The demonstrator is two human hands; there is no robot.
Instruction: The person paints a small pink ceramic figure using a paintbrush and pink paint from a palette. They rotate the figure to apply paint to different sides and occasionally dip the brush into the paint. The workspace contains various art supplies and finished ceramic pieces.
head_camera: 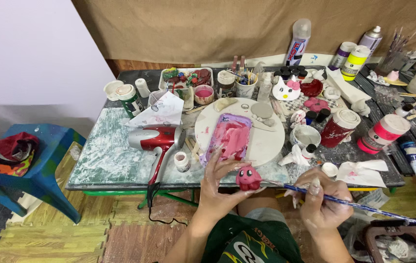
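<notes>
My left hand (220, 187) is closed around a small pink figure (248, 178). My fingers wrap under it and behind it, and it sits up in my palm with its two dark eyes looking at me. My right hand (322, 202) pinches a blue paintbrush (344, 202) tight between my thumb and fingers. The brush tip touches the right side of the pink figure. The long handle points away to the right. Both my hands have paint smears on them.

I hold the figure just in front of the table (110, 160), above my lap. Right behind it on the table is a round white board (266, 141). A pink and purple paint tray (230, 139) lies on that board. To the left of the board lies a red hair dryer (155, 141), and its black cord hangs off the table edge. A small white jar (182, 160) stands just beside the dryer. To the right stand a dark red jar with a white lid (339, 127) and a bright pink jar (383, 134). Farther back are spray cans (298, 41) by the brown cloth wall. A blue stool (37, 165) stands well off to the left on the floor.
</notes>
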